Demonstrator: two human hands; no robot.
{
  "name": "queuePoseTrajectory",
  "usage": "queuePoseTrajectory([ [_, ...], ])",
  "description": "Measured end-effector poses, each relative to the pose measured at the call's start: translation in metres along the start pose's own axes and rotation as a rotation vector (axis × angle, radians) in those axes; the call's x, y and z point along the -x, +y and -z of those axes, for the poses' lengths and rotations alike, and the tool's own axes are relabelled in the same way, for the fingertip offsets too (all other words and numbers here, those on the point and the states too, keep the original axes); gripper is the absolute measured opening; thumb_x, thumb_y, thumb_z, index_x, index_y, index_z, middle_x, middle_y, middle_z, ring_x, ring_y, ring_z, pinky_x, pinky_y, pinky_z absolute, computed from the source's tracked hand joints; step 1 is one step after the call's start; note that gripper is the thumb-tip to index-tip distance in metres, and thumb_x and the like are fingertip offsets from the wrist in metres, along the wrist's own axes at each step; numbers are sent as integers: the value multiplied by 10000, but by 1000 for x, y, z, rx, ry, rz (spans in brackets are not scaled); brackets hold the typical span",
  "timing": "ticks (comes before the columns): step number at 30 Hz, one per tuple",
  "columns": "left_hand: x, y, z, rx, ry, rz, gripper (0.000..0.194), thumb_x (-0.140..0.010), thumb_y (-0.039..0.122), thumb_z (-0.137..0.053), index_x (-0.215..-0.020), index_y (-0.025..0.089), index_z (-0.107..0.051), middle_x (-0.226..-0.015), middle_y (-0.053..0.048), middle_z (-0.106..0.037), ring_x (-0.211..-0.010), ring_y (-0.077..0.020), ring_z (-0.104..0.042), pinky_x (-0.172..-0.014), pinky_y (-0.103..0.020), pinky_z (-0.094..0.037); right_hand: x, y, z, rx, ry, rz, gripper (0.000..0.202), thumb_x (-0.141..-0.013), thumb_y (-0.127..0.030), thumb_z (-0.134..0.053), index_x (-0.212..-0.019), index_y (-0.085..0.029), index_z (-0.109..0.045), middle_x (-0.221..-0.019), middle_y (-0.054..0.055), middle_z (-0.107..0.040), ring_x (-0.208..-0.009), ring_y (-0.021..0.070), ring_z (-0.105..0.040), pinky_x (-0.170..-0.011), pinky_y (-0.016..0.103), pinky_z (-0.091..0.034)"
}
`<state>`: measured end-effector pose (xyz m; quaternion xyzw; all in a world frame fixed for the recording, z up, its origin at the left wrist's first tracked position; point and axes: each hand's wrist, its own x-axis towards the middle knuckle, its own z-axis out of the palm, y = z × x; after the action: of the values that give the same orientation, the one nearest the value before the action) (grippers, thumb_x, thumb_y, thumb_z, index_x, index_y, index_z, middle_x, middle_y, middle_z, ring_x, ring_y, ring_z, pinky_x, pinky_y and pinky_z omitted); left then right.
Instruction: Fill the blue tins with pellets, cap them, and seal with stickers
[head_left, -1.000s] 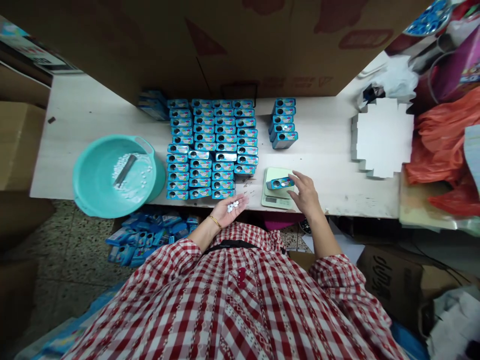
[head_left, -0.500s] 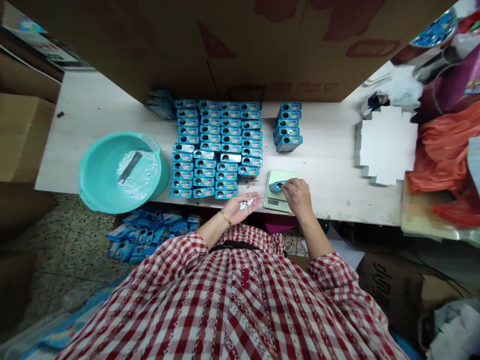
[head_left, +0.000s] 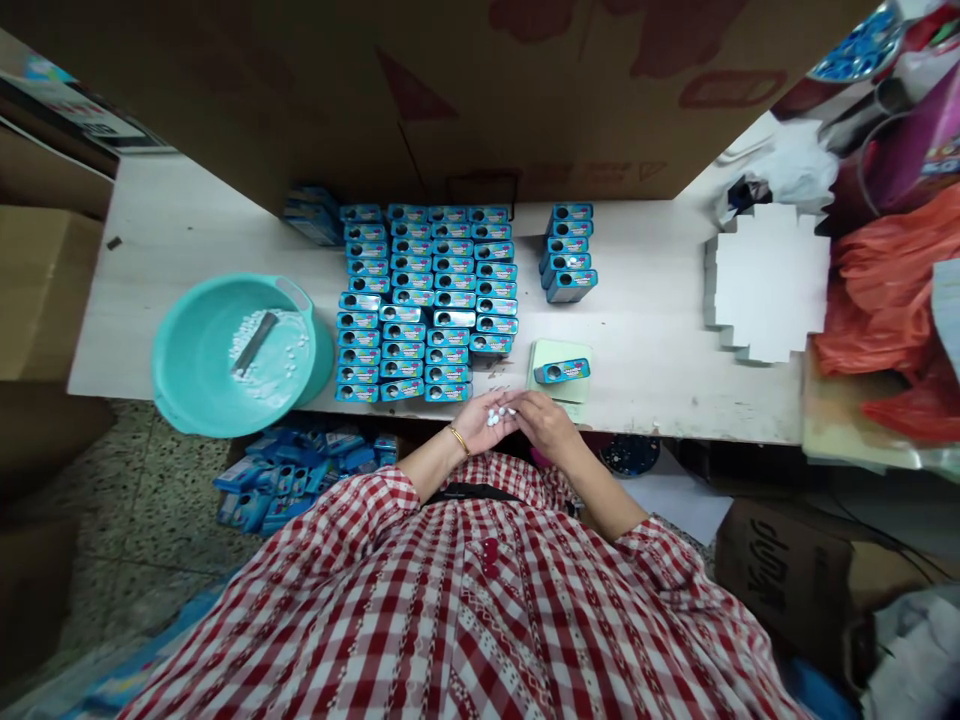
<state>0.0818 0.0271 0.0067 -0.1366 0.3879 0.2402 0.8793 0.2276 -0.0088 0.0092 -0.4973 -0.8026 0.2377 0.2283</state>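
Note:
My left hand (head_left: 481, 424) is palm up over the table's front edge, cupping several small white pellets (head_left: 495, 415). My right hand (head_left: 550, 425) reaches across to it, its fingers drawn together at the pellets; whether one is pinched there is hidden. Just behind the hands a small blue printed box (head_left: 562, 371) with a round dark opening lies on a pale green scale (head_left: 582, 392). Left of the scale stand tight rows of similar blue boxes (head_left: 450, 282). A shorter row of blue boxes (head_left: 570, 285) stands behind the scale, with white pellets on one of them.
A turquoise basin (head_left: 169, 350) at the left holds white pellets and a grey bar-like piece. A large cardboard carton (head_left: 480, 90) overhangs the back. Flat white cartons (head_left: 772, 285) and orange plastic bags (head_left: 885, 290) lie at the right. More blue boxes (head_left: 292, 475) are piled below the table.
My right hand has left the blue box on the scale and moved left to the pellets in my left palm. The blue box stays on the scale.

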Motion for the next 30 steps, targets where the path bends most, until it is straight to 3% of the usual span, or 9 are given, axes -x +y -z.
queuePoseTrajectory([
  [5,-7,5,-6,-50,-41,-12,313,-892,206,-385,-940,21,-632,-896,-174,-683,-881,-204,-650,-870,-333,-454,-5,28,29,-16,196,-188,168,-856,-182,-455,-883,-177,-621,-835,71,-628,-817,162,-583,-740,296,-499],
  [11,-5,11,-4,-72,2,-33,305,-883,196,-392,-991,27,-621,-930,-171,-686,-921,-207,-648,-905,-338,-446,-4,50,42,33,175,-329,171,-835,-216,-496,-918,-195,-644,-859,61,-644,-780,162,-594,-704,291,-494],
  [20,11,16,23,-13,126,-89,276,-863,161,-392,-921,42,-633,-888,-142,-699,-872,-189,-664,-828,-284,-497,12,45,63,-92,478,-444,131,-816,-255,-541,-863,-210,-655,-834,37,-629,-749,142,-581,-613,274,-489],
  [30,14,13,22,-23,142,-75,290,-856,162,-407,-1011,40,-619,-874,-144,-696,-847,-182,-665,-806,-289,-510,2,35,55,-93,433,-404,152,-844,-247,-502,-872,-207,-646,-865,59,-640,-822,164,-598,-697,314,-513],
])
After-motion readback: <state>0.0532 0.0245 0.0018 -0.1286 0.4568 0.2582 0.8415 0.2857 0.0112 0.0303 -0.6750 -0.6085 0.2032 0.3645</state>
